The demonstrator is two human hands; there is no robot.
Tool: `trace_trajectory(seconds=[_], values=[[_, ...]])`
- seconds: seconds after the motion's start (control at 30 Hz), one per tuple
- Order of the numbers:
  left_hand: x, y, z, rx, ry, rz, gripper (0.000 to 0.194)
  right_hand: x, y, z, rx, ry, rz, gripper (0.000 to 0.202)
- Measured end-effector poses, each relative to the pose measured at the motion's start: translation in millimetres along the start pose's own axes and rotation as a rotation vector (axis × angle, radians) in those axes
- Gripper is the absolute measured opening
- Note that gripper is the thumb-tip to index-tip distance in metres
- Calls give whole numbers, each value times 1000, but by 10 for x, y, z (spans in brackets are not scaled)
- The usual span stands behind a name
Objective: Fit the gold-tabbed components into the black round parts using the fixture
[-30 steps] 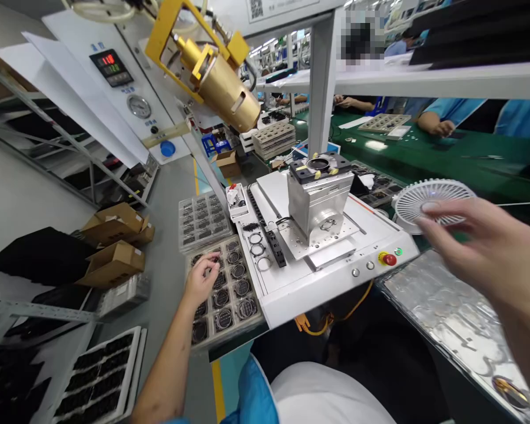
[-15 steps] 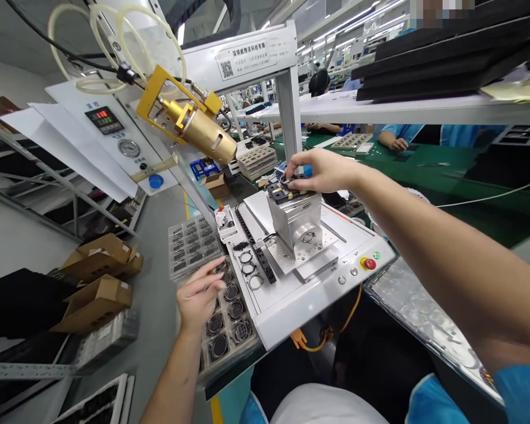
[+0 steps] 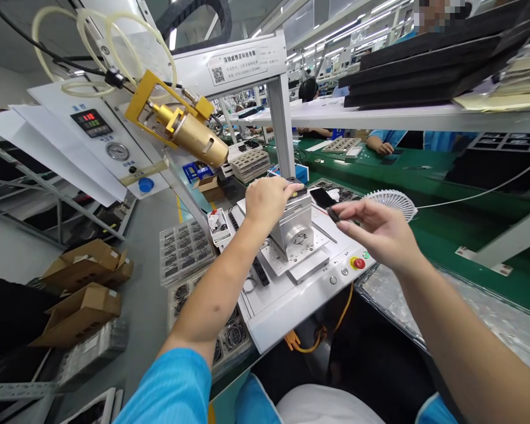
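At edge of block (image 3: 297, 217), left hand (image 3: 265, 202), fingers' hold unclear; clear gap; right fingers (image 3: 351, 209) pinch dark piece (image 3: 333, 215).

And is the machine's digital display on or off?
On: the digital display shows lit red digits above green ones.

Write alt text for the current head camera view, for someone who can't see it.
A person's left hand is at the top of a metal block on a white machine base, while the right hand holds a small dark piece. A gold cylinder hangs tilted above, and trays of dark parts sit at left.
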State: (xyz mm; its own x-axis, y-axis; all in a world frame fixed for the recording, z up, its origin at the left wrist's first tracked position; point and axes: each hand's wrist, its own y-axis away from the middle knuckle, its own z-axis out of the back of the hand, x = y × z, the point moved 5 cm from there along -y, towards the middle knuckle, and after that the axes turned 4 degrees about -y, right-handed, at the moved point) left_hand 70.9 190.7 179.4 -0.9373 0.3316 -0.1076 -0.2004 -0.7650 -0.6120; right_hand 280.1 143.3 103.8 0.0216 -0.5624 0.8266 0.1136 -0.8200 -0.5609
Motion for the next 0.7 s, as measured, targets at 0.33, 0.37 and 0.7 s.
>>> trace_trajectory(seconds=[0.33, 0.37, 0.7], values=[[93, 258, -40, 197, 84, -184, 88, -1401, 1170, 735, -73, 293, -668, 71], [101, 236, -28, 215, 88, -184, 87, -1486, 1216, 731, -24, 367, -694, 78], [52, 1275, 182, -66, 438, -195, 49, -1692, 1398, 494, 234, 837, -635, 89]])
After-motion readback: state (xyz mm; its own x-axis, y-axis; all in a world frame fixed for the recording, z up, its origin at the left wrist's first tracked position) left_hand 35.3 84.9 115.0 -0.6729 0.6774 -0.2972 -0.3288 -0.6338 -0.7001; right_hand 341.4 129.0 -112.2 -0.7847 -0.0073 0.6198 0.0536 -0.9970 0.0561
